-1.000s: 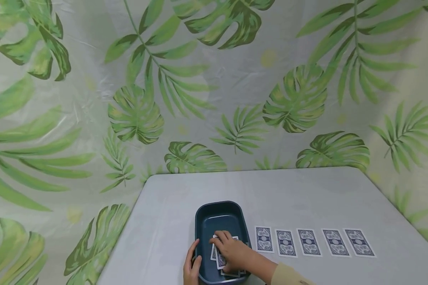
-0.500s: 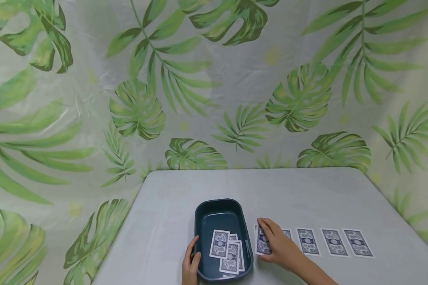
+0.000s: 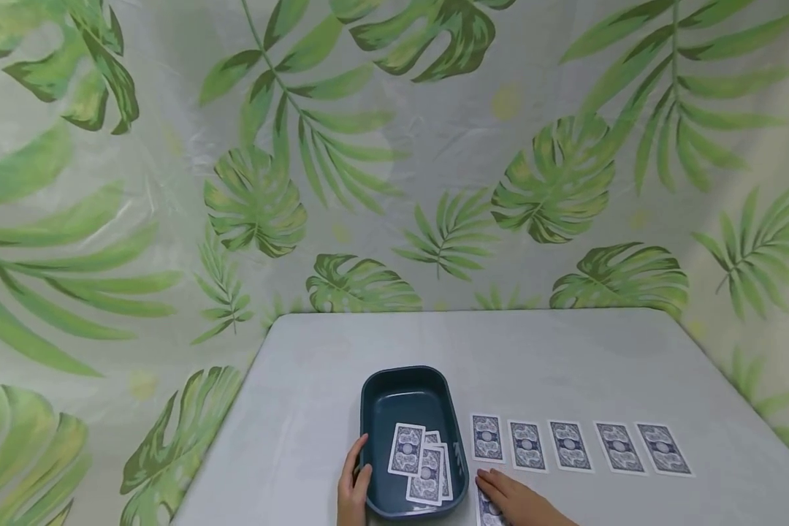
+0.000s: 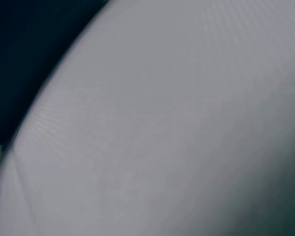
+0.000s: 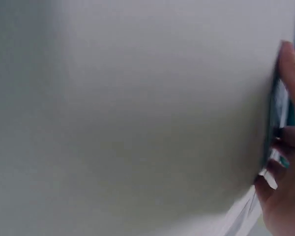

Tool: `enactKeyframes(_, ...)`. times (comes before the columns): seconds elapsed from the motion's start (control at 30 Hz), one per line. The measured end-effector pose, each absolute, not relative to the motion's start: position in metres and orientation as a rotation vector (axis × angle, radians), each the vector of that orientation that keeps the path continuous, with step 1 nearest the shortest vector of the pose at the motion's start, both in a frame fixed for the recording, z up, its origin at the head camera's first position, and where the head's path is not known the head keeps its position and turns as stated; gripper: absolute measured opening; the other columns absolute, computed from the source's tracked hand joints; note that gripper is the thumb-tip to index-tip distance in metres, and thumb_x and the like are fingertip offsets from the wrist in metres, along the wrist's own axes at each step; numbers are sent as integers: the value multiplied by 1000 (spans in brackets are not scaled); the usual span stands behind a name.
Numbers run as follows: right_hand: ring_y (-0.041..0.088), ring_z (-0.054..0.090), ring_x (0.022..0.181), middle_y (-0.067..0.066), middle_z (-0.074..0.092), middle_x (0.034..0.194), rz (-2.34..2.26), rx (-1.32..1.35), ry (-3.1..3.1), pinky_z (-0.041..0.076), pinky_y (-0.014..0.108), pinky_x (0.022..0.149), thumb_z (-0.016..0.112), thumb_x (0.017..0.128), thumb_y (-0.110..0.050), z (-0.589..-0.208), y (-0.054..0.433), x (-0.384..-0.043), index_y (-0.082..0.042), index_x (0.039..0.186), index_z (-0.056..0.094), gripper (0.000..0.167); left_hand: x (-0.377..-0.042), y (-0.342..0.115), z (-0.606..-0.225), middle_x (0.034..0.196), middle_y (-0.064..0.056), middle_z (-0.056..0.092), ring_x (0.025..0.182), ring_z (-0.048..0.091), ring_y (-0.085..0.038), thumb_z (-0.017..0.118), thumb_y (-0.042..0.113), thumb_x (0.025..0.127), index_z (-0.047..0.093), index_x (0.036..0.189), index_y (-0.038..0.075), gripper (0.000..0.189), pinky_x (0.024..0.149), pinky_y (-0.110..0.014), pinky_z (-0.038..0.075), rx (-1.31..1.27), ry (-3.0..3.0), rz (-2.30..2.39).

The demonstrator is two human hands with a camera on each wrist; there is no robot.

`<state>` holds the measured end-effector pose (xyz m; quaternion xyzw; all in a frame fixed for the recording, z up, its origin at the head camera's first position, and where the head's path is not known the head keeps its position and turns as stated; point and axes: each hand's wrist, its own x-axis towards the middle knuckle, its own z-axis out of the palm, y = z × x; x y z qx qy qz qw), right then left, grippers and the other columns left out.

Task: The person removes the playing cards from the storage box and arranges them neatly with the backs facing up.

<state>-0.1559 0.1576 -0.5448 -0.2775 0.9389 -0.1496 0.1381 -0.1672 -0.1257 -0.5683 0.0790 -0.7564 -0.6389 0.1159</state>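
My left hand (image 3: 353, 489) holds the left wall of a dark teal tray (image 3: 404, 374), thumb and fingers at its rim in the head view. Inside the tray lie several overlapping playing cards (image 3: 406, 448), blue-patterned backs up. To the right of the tray, my right hand (image 3: 516, 498) grips a playing card (image 3: 488, 511), back up, just below the row's leftmost card. In the right wrist view, the right hand (image 5: 290, 162) has its thumb and fingers at the edges of this card, which is nearly edge-on. The left wrist view shows the dark tray (image 4: 29, 44) but no fingers.
A row of several face-down cards (image 3: 570, 446) runs rightward from beside the tray on the white-covered table (image 3: 532, 358). The cards lie apart from each other. Behind the table hangs a leaf-patterned curtain (image 3: 434, 146).
From inside the tray my right hand has brought a card out, first over the row's leftmost card, then down toward the near edge. My left hand stays at the tray.
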Motion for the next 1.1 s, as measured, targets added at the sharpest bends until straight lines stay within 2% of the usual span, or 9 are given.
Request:
enactKeyframes(0.1, 28, 37, 130, 1, 38, 143, -364, -842, 2726, 33, 51, 100, 37, 72, -78, -552, 160, -156, -16, 140, 35, 92, -170, -128, -567, 138, 1, 45, 123, 34, 6, 46, 17, 91, 49, 130, 24, 39, 100, -25, 32, 264, -2237, -1850)
enactKeyframes(0.2, 27, 36, 130, -1, 38, 143, -348, -838, 2731, 29, 56, 101, 36, 70, -80, -550, 159, -157, -20, 139, 35, 92, -172, -129, -567, 137, 3, 45, 122, 34, 8, 47, 18, 91, 49, 130, 26, 39, 100, -23, 32, 275, -2241, -1852)
enactKeyframes(0.33, 25, 41, 125, -1, 44, 138, -368, -794, 2719, 28, 56, 101, 46, 69, -75, -530, 155, -163, -23, 134, 43, 83, -173, -127, -567, 138, -1, 45, 130, 35, -13, 47, 17, 91, 49, 129, 23, 39, 104, -43, 30, 295, -2233, -1868)
enactKeyframes(0.4, 25, 45, 121, 1, 49, 132, -376, -795, 2771, 30, 55, 100, 55, 73, -64, -517, 150, -170, -21, 129, 49, 71, -172, -127, -567, 139, -5, 44, 131, 33, -26, 46, 15, 90, 50, 129, 20, 40, 104, -53, 27, 287, -2215, -1881)
enactKeyframes(0.47, 25, 48, 118, 3, 53, 127, -384, -800, 2858, 33, 53, 99, 62, 78, -49, -504, 142, -179, -18, 124, 54, 56, -172, -127, -568, 139, -9, 43, 132, 31, -32, 46, 14, 90, 49, 130, 17, 40, 103, -57, 25, 278, -2203, -1893)
enactKeyframes(0.6, 25, 52, 113, 6, 57, 121, -337, -828, 3069, 40, 48, 94, 64, 80, -26, -488, 123, -197, -10, 105, 63, 30, -172, -128, -568, 139, -8, 44, 132, 32, -30, 46, 14, 90, 49, 130, 19, 40, 104, -54, 26, 301, -2214, -1876)
enactKeyframes(0.7, 25, 54, 110, 8, 58, 118, -254, -768, 3216, 42, 44, 92, 63, 79, -21, -484, 110, -206, -7, 96, 65, 22, -169, -128, -568, 138, -5, 45, 129, 37, -17, 46, 16, 90, 50, 129, 21, 40, 103, -41, 33, 301, -2230, -1858)
enactKeyframes(0.87, 27, 54, 110, 12, 58, 117, -262, -681, 3303, 42, 42, 93, 64, 80, -21, -487, 86, -217, -3, 107, 62, 33, -164, -127, -568, 139, -5, 44, 117, 36, 10, 46, 14, 91, 49, 130, 20, 40, 93, -18, 36, 246, -2219, -1885)
enactKeyframes(1.1, 30, 46, 121, 16, 48, 132, -277, -909, 3025, 37, 44, 99, 64, 76, -48, -501, 53, -230, -2, 129, 47, 72, -165, -127, -567, 138, -4, 45, 122, 36, 3, 47, 17, 91, 49, 130, 22, 39, 95, -24, 37, 229, -2235, -1856)
